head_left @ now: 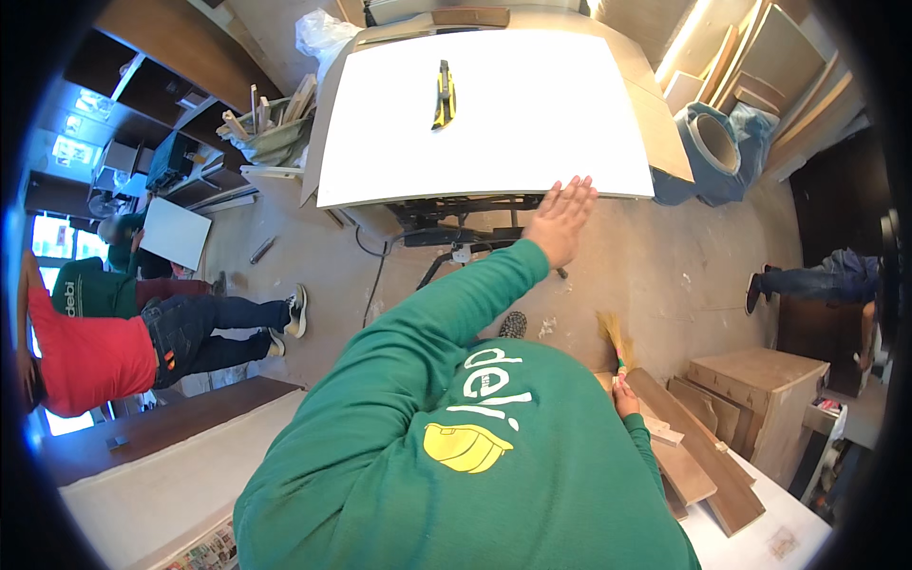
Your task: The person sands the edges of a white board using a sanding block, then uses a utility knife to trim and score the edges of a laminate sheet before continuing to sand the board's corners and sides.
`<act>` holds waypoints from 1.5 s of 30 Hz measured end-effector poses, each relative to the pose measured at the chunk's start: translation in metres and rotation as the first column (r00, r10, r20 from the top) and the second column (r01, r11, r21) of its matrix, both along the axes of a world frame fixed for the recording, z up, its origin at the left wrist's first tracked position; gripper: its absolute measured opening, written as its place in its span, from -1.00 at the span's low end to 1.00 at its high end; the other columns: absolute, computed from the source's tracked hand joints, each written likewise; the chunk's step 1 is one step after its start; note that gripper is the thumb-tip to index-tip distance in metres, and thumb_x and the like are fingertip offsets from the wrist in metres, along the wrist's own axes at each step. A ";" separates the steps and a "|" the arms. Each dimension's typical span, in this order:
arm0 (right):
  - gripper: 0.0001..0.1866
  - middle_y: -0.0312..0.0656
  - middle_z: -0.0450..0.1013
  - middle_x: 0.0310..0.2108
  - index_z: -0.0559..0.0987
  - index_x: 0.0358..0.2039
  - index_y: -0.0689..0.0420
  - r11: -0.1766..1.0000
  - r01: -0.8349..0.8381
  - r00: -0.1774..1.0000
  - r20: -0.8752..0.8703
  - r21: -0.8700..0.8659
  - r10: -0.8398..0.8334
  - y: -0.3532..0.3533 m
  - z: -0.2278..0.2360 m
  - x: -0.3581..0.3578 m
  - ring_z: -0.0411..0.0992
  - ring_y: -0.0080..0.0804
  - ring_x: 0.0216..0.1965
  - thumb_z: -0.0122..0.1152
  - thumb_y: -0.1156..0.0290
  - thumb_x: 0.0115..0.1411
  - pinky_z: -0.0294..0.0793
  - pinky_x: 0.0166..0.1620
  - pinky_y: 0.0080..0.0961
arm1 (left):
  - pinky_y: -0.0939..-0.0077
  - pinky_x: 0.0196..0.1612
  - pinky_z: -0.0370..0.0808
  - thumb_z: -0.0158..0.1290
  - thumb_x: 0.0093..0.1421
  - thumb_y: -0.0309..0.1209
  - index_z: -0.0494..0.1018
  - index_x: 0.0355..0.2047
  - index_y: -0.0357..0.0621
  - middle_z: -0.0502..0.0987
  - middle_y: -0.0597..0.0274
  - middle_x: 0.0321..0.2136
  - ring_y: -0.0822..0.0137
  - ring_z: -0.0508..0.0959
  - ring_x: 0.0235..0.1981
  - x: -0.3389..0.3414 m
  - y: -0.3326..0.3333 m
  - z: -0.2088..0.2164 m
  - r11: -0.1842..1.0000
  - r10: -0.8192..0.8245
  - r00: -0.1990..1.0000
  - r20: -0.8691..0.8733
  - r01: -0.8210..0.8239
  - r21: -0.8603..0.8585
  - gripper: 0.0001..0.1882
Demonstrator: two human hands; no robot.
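My left hand (560, 220) reaches forward with its fingers stretched out flat at the near edge of a white board (532, 114). The fingertips overlap the board's edge, and nothing is in this hand. A yellow and black utility knife (445, 97) lies on the board, left of its middle. Low at my right side, my right hand (625, 397) is closed round the bound end of a small straw hand broom (614, 334). Its bristles point forward over the floor. My body hides part of the right arm.
Wooden planks (698, 456) and a box-like cabinet (760, 380) stand at my right. A blue roll (712, 142) leans by the board's right end. A sack of wood offcuts (275, 123) is at the left. Co-workers stand left, one in a red shirt (95, 351); another person's legs (822, 277) show right.
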State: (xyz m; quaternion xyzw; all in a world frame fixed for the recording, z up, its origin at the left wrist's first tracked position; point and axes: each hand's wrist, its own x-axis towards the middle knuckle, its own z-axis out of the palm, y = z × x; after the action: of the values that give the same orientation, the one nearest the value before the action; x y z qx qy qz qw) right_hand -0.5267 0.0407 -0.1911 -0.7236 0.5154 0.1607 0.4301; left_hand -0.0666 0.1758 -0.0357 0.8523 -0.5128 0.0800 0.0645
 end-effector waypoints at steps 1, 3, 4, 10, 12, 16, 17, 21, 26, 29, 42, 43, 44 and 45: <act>-0.43 0.05 0.57 0.03 0.59 0.12 0.20 0.999 0.014 1.000 -0.018 0.040 -0.014 0.000 0.006 0.008 0.51 -0.13 0.07 0.13 -0.04 0.36 0.42 0.17 -0.31 | 0.08 0.54 -0.34 -0.03 0.23 -0.29 -0.15 0.51 -0.21 -0.16 0.05 0.53 0.16 -0.20 0.56 0.004 0.025 0.000 0.999 0.037 0.999 -0.031 -0.037 0.005 -0.10; -0.40 0.06 0.55 0.08 0.56 0.18 0.21 1.000 -0.010 0.996 -0.088 -0.013 0.009 -0.017 -0.003 0.002 0.51 -0.21 0.10 0.21 0.00 0.32 0.41 0.20 -0.37 | 0.09 0.55 -0.32 0.03 0.21 -0.26 -0.15 0.51 -0.17 -0.15 0.08 0.54 0.18 -0.18 0.55 0.011 0.057 0.000 0.996 0.092 0.995 -0.038 -0.093 -0.012 -0.06; -0.40 0.06 0.55 0.09 0.56 0.18 0.21 0.997 0.059 0.995 -0.084 0.059 -0.054 -0.011 -0.002 0.017 0.52 -0.20 0.09 0.22 0.00 0.32 0.42 0.20 -0.37 | 0.09 0.55 -0.32 0.06 0.19 -0.24 -0.14 0.51 -0.16 -0.15 0.09 0.54 0.18 -0.17 0.55 0.017 0.087 -0.006 0.989 0.147 0.989 -0.005 -0.146 0.016 -0.04; -0.49 -0.13 0.63 -0.22 0.61 0.07 0.27 0.997 0.079 0.992 0.101 0.021 -0.080 -0.047 -0.073 0.012 0.52 -0.45 -0.16 0.14 0.06 0.40 0.50 -0.02 -0.43 | 0.08 0.54 -0.33 0.05 0.16 -0.26 -0.12 0.51 -0.17 -0.15 0.12 0.54 0.19 -0.17 0.55 0.035 0.188 0.004 0.930 0.367 0.929 -0.042 -0.367 0.008 -0.04; -0.51 -0.14 0.58 -0.34 0.60 0.02 0.27 0.996 0.075 0.986 0.142 0.044 -0.081 -0.064 -0.092 0.019 0.52 -0.40 -0.43 0.13 0.05 0.41 0.56 -0.31 -0.42 | 0.08 0.54 -0.31 0.10 0.15 -0.23 -0.13 0.51 -0.17 -0.14 0.09 0.54 0.18 -0.16 0.55 0.040 0.211 0.004 0.902 0.431 0.902 0.010 -0.431 0.030 0.00; -0.53 -0.16 0.53 -0.39 0.58 0.01 0.20 0.991 0.080 0.988 0.124 0.103 -0.093 -0.088 -0.096 0.035 0.44 -0.30 -0.68 0.12 0.02 0.40 0.49 -0.60 -0.36 | 0.07 0.54 -0.34 0.09 0.13 -0.23 -0.16 0.51 -0.18 -0.16 0.10 0.54 0.19 -0.17 0.55 0.053 0.237 -0.005 0.868 0.496 0.868 0.010 -0.496 -0.006 0.02; -0.52 -0.16 0.54 -0.38 0.58 0.04 0.19 0.977 0.107 0.987 0.098 0.182 -0.126 -0.063 -0.079 0.059 0.46 -0.31 -0.65 0.12 0.02 0.40 0.50 -0.58 -0.37 | 0.07 0.54 -0.35 0.11 0.11 -0.23 -0.17 0.51 -0.18 -0.16 0.09 0.54 0.18 -0.16 0.55 0.053 0.267 -0.005 0.847 0.531 0.846 0.042 -0.532 0.011 0.04; -0.48 -0.13 0.59 -0.29 0.56 0.14 0.15 0.980 0.086 0.991 0.083 0.177 -0.102 -0.034 -0.032 0.089 0.52 -0.33 -0.52 0.13 0.00 0.39 0.55 -0.48 -0.37 | 0.03 0.54 -0.29 0.14 0.09 -0.26 -0.15 0.50 -0.20 -0.13 0.03 0.53 0.11 -0.14 0.55 0.060 0.312 -0.001 0.778 0.628 0.777 0.048 -0.629 0.010 0.05; -0.43 -0.06 0.55 -0.32 0.54 0.08 0.23 0.926 0.238 0.965 0.036 0.294 -0.260 -0.026 -0.020 0.078 0.51 -0.26 -0.49 0.15 -0.03 0.33 0.58 -0.42 -0.24 | -0.04 0.52 -0.24 0.16 0.06 -0.26 -0.09 0.48 -0.28 -0.08 -0.07 0.51 0.01 -0.10 0.53 0.074 0.328 -0.002 0.689 0.725 0.687 0.051 -0.721 -0.074 0.04; -0.45 -0.04 0.48 -0.44 0.54 -0.04 0.22 0.708 0.457 0.853 -0.039 0.538 -0.521 -0.020 0.024 0.097 0.48 -0.19 -0.54 0.12 -0.06 0.30 0.58 -0.43 -0.20 | -0.04 0.52 -0.24 0.16 0.08 -0.24 -0.09 0.48 -0.27 -0.09 -0.06 0.51 0.02 -0.10 0.53 0.066 0.301 0.000 0.729 0.685 0.729 0.017 -0.683 -0.048 0.03; -0.17 0.06 0.36 0.21 0.16 0.45 0.14 0.945 0.241 0.584 0.745 0.219 -0.322 -0.027 0.157 0.278 0.50 -0.17 0.03 0.30 0.14 0.29 0.50 0.11 -0.36 | 0.03 0.55 -0.21 0.08 0.25 -0.19 -0.04 0.51 0.02 -0.07 0.17 0.52 0.19 -0.07 0.53 0.015 0.091 0.017 0.996 0.094 0.992 -0.083 -0.093 0.018 -0.12; -0.15 0.09 0.35 0.24 0.16 0.45 0.17 0.967 0.234 0.587 0.777 0.106 -0.227 -0.031 0.161 0.288 0.45 -0.14 0.11 0.31 0.15 0.27 0.43 0.18 -0.36 | 0.04 0.55 -0.20 0.08 0.25 -0.19 -0.02 0.50 0.01 -0.06 0.16 0.52 0.18 -0.06 0.53 0.016 0.092 0.017 0.997 0.071 0.991 -0.110 -0.072 -0.005 -0.14; -0.13 0.11 0.33 0.27 0.15 0.45 0.19 0.975 0.222 0.590 0.796 -0.003 -0.132 -0.034 0.166 0.298 0.41 -0.12 0.18 0.33 0.16 0.25 0.35 0.25 -0.35 | 0.04 0.55 -0.20 0.09 0.25 -0.20 0.00 0.49 0.01 -0.04 0.16 0.51 0.18 -0.05 0.53 0.017 0.098 0.018 0.998 0.052 0.989 -0.136 -0.056 -0.023 -0.15; -0.11 0.13 0.32 0.30 0.14 0.45 0.22 0.972 0.208 0.594 0.804 -0.113 -0.034 -0.035 0.172 0.306 0.36 -0.09 0.26 0.35 0.17 0.24 0.27 0.32 -0.34 | 0.03 0.51 -0.06 0.10 0.27 -0.20 0.33 0.32 -0.06 0.10 0.11 0.47 0.16 0.07 0.49 0.018 0.110 0.018 0.990 0.006 0.995 -0.099 -0.020 -0.140 -0.38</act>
State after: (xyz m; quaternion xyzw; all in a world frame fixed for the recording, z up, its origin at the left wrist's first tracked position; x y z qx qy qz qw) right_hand -0.2204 0.0060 -0.0196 -0.7205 0.3311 -0.2593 0.5514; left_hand -0.0486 0.2858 -0.0174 0.8519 -0.4966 0.0743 0.1489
